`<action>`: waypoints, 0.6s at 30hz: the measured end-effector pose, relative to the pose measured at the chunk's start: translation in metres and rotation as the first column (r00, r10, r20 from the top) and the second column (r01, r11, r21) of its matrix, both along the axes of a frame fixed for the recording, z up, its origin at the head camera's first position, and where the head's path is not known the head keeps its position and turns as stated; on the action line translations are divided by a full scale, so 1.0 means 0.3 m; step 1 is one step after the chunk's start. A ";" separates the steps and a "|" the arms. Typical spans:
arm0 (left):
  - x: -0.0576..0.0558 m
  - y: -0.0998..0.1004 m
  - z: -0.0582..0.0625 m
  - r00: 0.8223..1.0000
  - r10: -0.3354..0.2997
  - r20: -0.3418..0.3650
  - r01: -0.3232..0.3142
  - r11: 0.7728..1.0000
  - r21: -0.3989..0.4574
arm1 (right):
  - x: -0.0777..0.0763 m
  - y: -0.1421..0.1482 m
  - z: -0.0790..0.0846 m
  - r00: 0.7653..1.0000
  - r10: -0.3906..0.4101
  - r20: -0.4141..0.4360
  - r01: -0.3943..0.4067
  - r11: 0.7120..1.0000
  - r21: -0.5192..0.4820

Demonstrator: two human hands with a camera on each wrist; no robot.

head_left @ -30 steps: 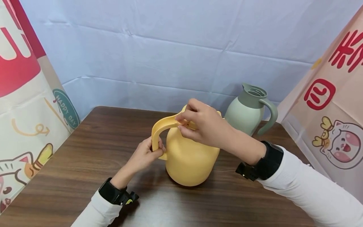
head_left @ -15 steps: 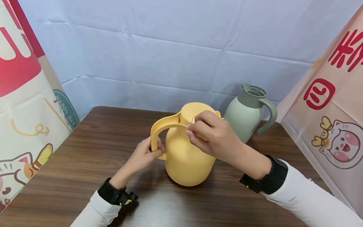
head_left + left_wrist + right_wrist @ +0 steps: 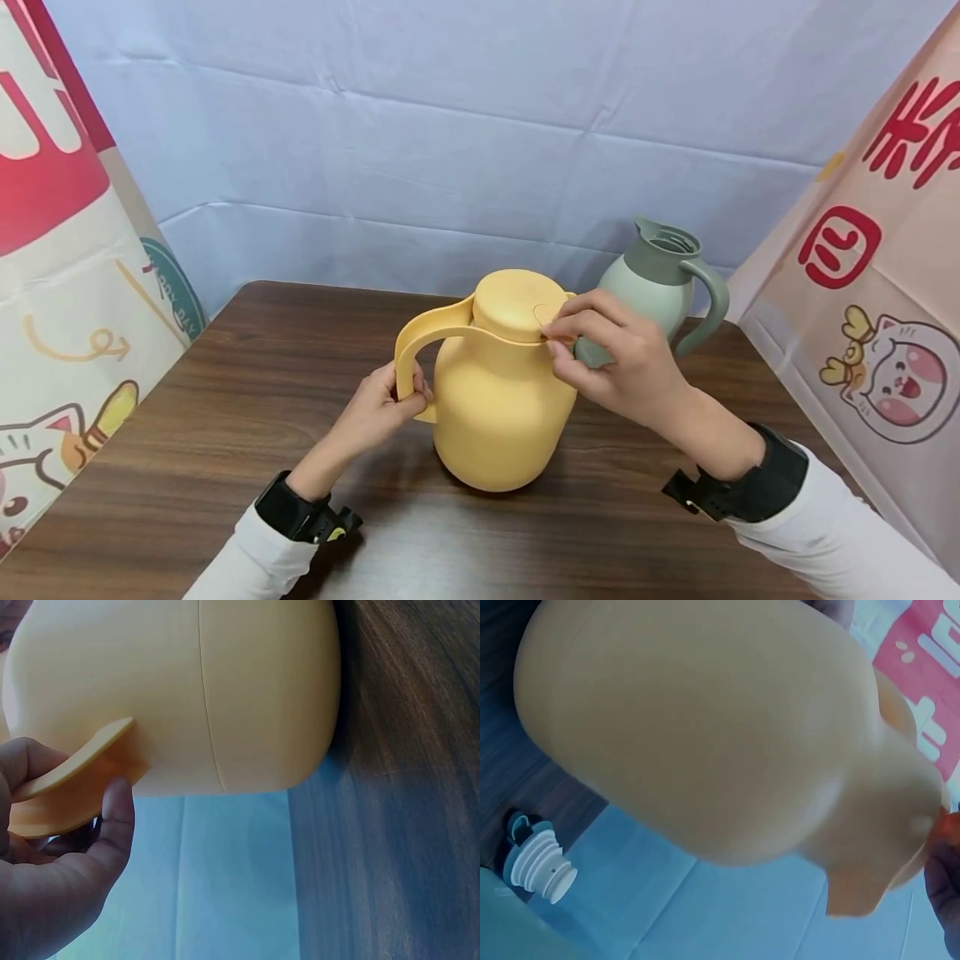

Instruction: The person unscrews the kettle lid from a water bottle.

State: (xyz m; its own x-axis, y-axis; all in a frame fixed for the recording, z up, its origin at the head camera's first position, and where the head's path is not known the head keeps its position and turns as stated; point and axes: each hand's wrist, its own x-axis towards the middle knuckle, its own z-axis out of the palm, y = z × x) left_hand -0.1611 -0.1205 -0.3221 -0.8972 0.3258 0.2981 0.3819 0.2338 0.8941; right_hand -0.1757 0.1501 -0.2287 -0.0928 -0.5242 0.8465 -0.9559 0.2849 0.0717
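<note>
A yellow thermos jug [image 3: 498, 417] stands upright on the wooden table. My left hand [image 3: 386, 400] grips its handle [image 3: 420, 333] low down; in the left wrist view the thumb [image 3: 118, 817] lies along the handle's lower end. On the jug's neck sits a round yellow lid [image 3: 517, 296] with a thin loop at its rim. Thumb and fingers of my right hand [image 3: 618, 350] pinch the lid's rim at that loop, on the side away from the handle. The right wrist view catches only part of this hand, beside the neck.
Behind and to the right stands a light green jug [image 3: 656, 287] with its mouth uncovered. A stopper with a green cap and white thread [image 3: 540, 862] lies near it. A pale cloth [image 3: 375, 150] hangs behind the table [image 3: 187, 400], with printed cloths at both sides.
My right hand has moved right, from the handle side round to the lid's far rim, and the lid's loop has turned with it. The left hand keeps its grip.
</note>
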 end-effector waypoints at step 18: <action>0.001 0.000 -0.003 1.000 0.003 -0.002 -0.003 1.000 -0.004 | -0.091 0.095 0.035 0.928 -0.039 0.370 0.026 0.999 0.042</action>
State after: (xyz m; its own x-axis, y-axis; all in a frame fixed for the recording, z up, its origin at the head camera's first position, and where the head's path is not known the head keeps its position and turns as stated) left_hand -0.1609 -0.1204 -0.3230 -0.8978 0.3241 0.2983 0.3828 0.2390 0.8924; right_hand -0.2030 0.1787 -0.2180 -0.4134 -0.5446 0.7298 -0.9067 0.3199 -0.2749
